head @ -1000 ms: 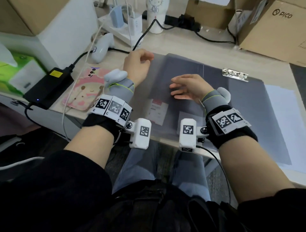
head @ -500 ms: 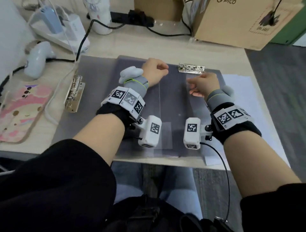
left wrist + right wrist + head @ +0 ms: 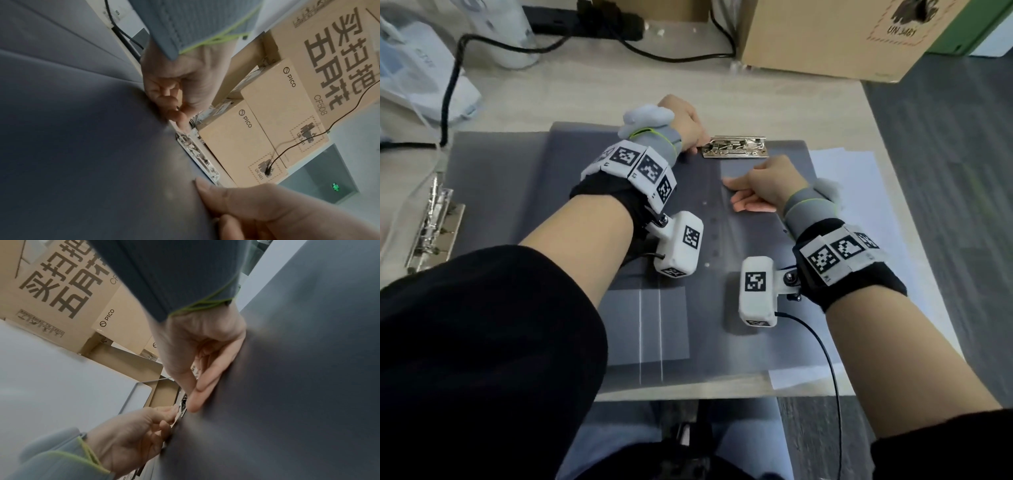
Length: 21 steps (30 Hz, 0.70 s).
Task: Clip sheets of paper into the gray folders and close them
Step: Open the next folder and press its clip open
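An open gray folder (image 3: 722,308) lies flat on the desk, with its metal clip (image 3: 734,152) at the far edge. My left hand (image 3: 690,137) is at the clip's left end; in the left wrist view its curled fingers (image 3: 174,112) pinch the clip's end (image 3: 195,154). My right hand (image 3: 743,192) rests on the folder just below the clip, and in the right wrist view its straight forefinger and thumb (image 3: 193,395) press the gray surface beside the clip. White paper sheets (image 3: 859,205) lie partly under the folder's right side.
A second metal clip (image 3: 431,226) sits at the left edge of the gray covers. Cardboard boxes (image 3: 825,34) stand at the back right, and black cables (image 3: 654,51) and white devices (image 3: 414,68) at the back left. The desk's front edge (image 3: 688,390) is close to my body.
My left hand has moved right to the clip's left end and taken hold of it. My right hand has stayed on the folder just below the clip.
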Each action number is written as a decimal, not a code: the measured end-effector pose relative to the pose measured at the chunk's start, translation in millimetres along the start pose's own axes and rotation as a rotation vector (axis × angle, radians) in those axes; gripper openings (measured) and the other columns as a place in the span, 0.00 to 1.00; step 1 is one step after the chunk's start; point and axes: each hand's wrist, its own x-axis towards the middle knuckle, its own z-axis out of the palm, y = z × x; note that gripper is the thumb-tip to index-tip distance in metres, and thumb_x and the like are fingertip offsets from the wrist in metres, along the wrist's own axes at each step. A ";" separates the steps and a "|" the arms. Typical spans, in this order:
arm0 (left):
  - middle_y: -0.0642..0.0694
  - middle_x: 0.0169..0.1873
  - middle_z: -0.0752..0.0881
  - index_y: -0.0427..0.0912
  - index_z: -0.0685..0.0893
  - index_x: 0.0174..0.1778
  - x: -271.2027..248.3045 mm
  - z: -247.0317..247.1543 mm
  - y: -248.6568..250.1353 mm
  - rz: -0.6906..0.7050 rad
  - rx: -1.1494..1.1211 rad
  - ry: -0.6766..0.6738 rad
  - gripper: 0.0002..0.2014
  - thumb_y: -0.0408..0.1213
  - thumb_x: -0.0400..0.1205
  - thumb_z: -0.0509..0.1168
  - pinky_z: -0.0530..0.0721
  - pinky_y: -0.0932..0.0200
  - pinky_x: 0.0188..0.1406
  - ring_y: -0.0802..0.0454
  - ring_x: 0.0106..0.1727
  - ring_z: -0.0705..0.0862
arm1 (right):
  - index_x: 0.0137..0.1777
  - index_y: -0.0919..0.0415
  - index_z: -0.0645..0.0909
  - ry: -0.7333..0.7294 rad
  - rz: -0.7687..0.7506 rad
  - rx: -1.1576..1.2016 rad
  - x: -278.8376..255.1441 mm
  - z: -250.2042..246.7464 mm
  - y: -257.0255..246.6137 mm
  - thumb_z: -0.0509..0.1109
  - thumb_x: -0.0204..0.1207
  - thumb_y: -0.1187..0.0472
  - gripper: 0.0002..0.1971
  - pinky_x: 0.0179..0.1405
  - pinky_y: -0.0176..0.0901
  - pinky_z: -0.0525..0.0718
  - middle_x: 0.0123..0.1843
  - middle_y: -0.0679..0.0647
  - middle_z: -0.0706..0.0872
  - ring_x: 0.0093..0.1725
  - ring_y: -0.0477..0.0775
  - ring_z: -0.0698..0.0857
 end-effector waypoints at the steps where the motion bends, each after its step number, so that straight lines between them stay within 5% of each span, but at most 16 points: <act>1: 0.57 0.02 0.73 0.45 0.80 0.26 0.6 -0.6 3.4 -0.005 0.061 0.000 0.11 0.31 0.74 0.69 0.76 0.69 0.27 0.59 0.21 0.76 | 0.32 0.65 0.75 -0.007 0.003 0.002 0.1 0.0 -0.1 0.74 0.75 0.62 0.14 0.13 0.28 0.79 0.11 0.50 0.80 0.10 0.41 0.80; 4: 0.60 0.01 0.71 0.45 0.80 0.31 0.5 3.5 8.0 0.019 0.154 -0.018 0.08 0.33 0.76 0.66 0.75 0.66 0.29 0.56 0.26 0.77 | 0.31 0.66 0.75 -0.022 -0.002 0.007 -0.6 -0.6 -0.9 0.73 0.76 0.63 0.15 0.13 0.27 0.78 0.10 0.51 0.80 0.10 0.41 0.79; 6: 0.52 0.03 0.74 0.44 0.80 0.32 0.4 3.1 6.4 0.004 0.141 -0.015 0.07 0.35 0.76 0.68 0.74 0.65 0.26 0.54 0.26 0.78 | 0.30 0.66 0.74 -0.031 -0.001 0.005 -2.0 -0.3 -1.8 0.72 0.76 0.63 0.15 0.12 0.27 0.77 0.10 0.51 0.80 0.09 0.41 0.79; 9: 0.48 0.20 0.77 0.46 0.75 0.26 1.4 -2.5 14.0 0.064 -0.092 -0.034 0.14 0.34 0.75 0.70 0.74 0.65 0.21 0.52 0.27 0.76 | 0.30 0.66 0.74 -0.033 -0.005 0.009 -1.4 -0.4 -1.1 0.72 0.77 0.63 0.16 0.12 0.27 0.77 0.10 0.51 0.80 0.09 0.41 0.79; 11: 0.49 0.29 0.82 0.46 0.78 0.29 -3.9 -1.5 27.8 0.208 -0.168 -0.025 0.11 0.32 0.76 0.69 0.78 0.61 0.35 0.59 0.30 0.76 | 0.30 0.66 0.74 -0.031 -0.011 0.014 -0.5 -1.5 0.1 0.72 0.76 0.63 0.15 0.12 0.27 0.78 0.11 0.51 0.80 0.10 0.41 0.80; 13: 0.41 0.43 0.90 0.38 0.86 0.45 -11.7 4.7 41.9 0.330 -0.171 -0.146 0.06 0.30 0.80 0.64 0.82 0.57 0.56 0.56 0.41 0.83 | 0.31 0.66 0.75 -0.035 -0.019 0.019 0.0 -2.4 1.4 0.73 0.76 0.63 0.15 0.13 0.28 0.79 0.11 0.51 0.81 0.11 0.41 0.80; 15: 0.40 0.58 0.87 0.35 0.83 0.62 -19.7 12.5 49.7 0.370 -0.085 -0.319 0.14 0.28 0.84 0.56 0.76 0.58 0.68 0.52 0.57 0.83 | 0.31 0.65 0.74 -0.038 -0.024 0.027 0.6 -2.4 2.0 0.73 0.76 0.63 0.14 0.12 0.27 0.79 0.12 0.51 0.82 0.11 0.41 0.81; 17: 0.41 0.64 0.84 0.35 0.80 0.66 -22.9 18.4 52.7 0.373 -0.080 -0.384 0.19 0.22 0.83 0.52 0.75 0.65 0.63 0.55 0.62 0.80 | 0.31 0.64 0.73 -0.035 -0.031 0.036 0.2 -3.5 3.0 0.72 0.76 0.63 0.15 0.12 0.27 0.79 0.12 0.51 0.82 0.11 0.42 0.81; 21: 0.38 0.58 0.83 0.29 0.79 0.64 -27.5 15.8 44.7 0.376 -0.163 -0.332 0.24 0.13 0.77 0.48 0.75 0.73 0.45 0.62 0.50 0.82 | 0.31 0.65 0.74 -0.035 -0.039 0.056 0.3 -2.6 4.1 0.73 0.76 0.63 0.15 0.13 0.27 0.79 0.12 0.51 0.82 0.11 0.41 0.81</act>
